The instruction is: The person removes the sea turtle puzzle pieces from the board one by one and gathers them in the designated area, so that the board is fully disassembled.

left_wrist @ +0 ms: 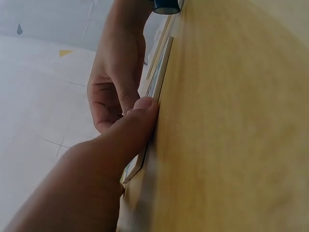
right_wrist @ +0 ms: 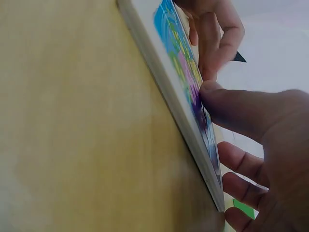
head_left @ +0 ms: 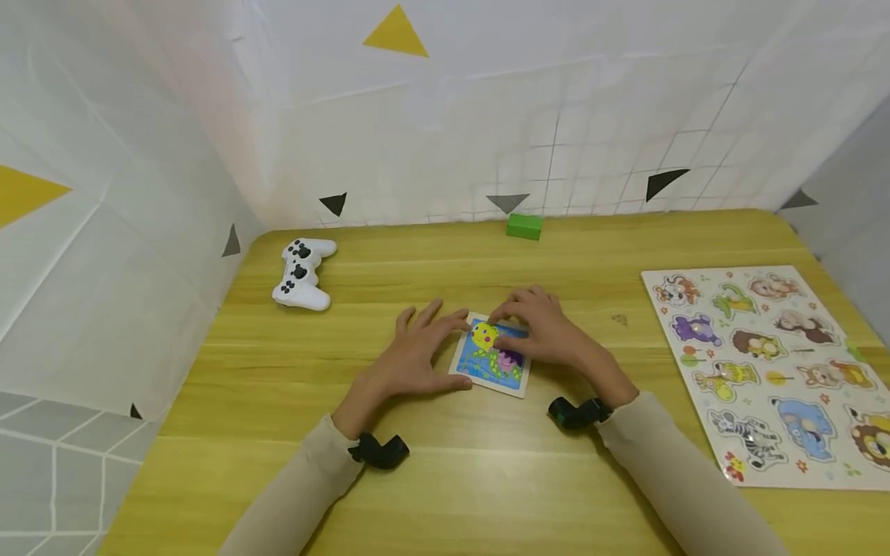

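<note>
Blue, yellow and purple make up the picture on the small puzzle [head_left: 489, 369], which lies on the wooden surface [head_left: 452, 494] between the person's two hands, slightly turned, its pale border showing. The picture is a yellow-headed creature with pink cheeks and green spotted limbs.

The left hand [head_left: 417, 355] is at the puzzle's left side with its fingers spread; its grip is loose rather than clenched, the thumb touching the near edge and the forefinger close to the far left corner. The right hand [head_left: 542, 328] comes in from the other side with its fingers bent, and its grip is on the puzzle: the thumb rests on the picture while other fingertips are by the far edge (whether they also pinch a single piece, I cannot tell).

Well to the right lies a large animal board [head_left: 806, 475], with a zebra, a hippo and a giraffe among its figures. A white game controller [head_left: 297, 282] lies toward the far left, and a green block [head_left: 524, 227] is at the back, near the white wall covering [head_left: 445, 154] printed with triangles. Both beige sleeves [head_left: 299, 486] end at wrists wearing black devices [head_left: 378, 452].
</note>
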A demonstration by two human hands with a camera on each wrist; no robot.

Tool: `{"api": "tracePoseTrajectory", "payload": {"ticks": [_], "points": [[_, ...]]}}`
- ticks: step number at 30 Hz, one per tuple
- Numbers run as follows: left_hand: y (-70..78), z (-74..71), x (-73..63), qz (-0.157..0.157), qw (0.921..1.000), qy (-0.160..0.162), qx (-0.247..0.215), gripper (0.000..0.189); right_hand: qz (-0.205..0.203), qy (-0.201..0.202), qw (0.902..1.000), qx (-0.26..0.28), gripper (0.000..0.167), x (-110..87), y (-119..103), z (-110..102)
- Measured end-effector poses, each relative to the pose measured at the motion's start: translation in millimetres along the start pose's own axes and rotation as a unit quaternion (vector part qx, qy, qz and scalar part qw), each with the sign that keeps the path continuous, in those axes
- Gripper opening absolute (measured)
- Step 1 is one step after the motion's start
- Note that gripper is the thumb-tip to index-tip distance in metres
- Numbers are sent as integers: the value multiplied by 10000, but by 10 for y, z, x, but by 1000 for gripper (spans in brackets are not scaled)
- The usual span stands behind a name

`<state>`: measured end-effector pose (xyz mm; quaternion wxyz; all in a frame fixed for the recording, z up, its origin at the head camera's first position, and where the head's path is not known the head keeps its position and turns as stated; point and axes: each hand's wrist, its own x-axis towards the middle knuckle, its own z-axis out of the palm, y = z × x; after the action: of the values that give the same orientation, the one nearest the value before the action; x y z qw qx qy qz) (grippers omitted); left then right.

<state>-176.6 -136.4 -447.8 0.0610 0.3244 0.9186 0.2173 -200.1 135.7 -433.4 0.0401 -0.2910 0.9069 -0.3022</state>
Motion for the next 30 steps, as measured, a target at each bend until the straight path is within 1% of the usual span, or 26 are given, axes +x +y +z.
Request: {"api": "tracePoseTrajectory", "payload": {"ticks": [4, 6, 10, 14, 17, 23, 27, 30], "points": [[-38, 25, 5, 235, 9995, 227, 2, 56, 13, 22, 10000, 29, 26, 0, 15, 5], [-49, 37, 8, 323, 9990, 301, 2, 47, 22, 11, 10000, 39, 24, 8, 25, 7], [-59, 54, 17, 421, 9985, 354, -52, 41, -4, -85, 9999, 76, 18, 46, 53, -3], [-70, 70, 24, 467, 9980, 403, -115, 40, -359, -250, 9990, 71, 15, 153, 66, -42], [-81, 77, 24, 491, 9975, 471, -183, 37, -643, -522, 9966, 33, 16, 266, 52, -84], [-93, 82, 28, 624, 9956, 653, -263, 35, -792, -1363, 9874, 146, 22, 458, -4, -171], [-95, 82, 33, 664, 9947, 721, -300, 35, -618, -1881, 9802, 105, 26, 527, -74, -251], [-93, 75, 33, 649, 9947, 735, -302, 36, -428, -2176, 9751, 84, 27, 558, -125, -300]]}}
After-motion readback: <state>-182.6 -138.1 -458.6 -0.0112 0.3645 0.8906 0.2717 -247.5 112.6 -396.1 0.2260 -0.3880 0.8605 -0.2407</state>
